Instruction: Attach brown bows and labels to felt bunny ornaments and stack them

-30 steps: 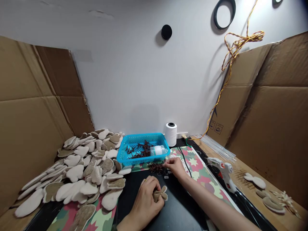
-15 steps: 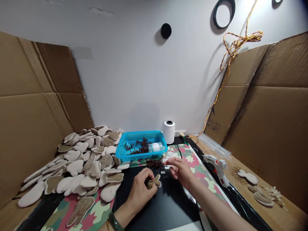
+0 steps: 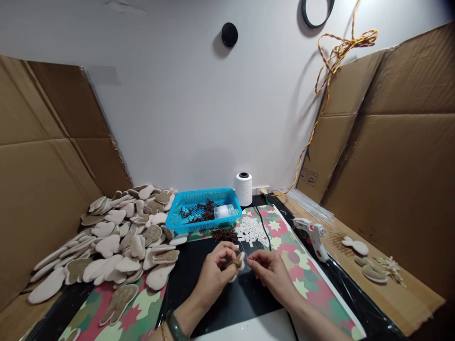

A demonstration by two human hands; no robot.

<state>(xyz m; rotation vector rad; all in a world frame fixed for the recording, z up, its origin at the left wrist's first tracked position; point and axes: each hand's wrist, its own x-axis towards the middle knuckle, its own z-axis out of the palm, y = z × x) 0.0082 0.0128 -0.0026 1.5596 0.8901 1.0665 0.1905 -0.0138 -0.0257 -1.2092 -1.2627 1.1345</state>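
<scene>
My left hand (image 3: 214, 273) is closed around a small beige felt bow piece (image 3: 237, 261), held just above a black mat (image 3: 227, 303). My right hand (image 3: 270, 273) is beside it, fingertips pinched on something small I cannot make out, almost touching the bow. Just beyond the hands lie a small heap of dark brown twisted bits (image 3: 223, 234) and a cluster of small white tags (image 3: 251, 230).
A large pile of beige felt cut-outs (image 3: 117, 237) fills the left side. A blue basket (image 3: 202, 215) holds brown bits and a small bottle. Behind it stands a white thread spool (image 3: 243, 188). A glue gun (image 3: 313, 232) sits right. Cardboard walls stand on both sides.
My right hand has drawn back from the brown heap and come to the bow. My left hand has lifted the bow slightly. The view has tilted down.
</scene>
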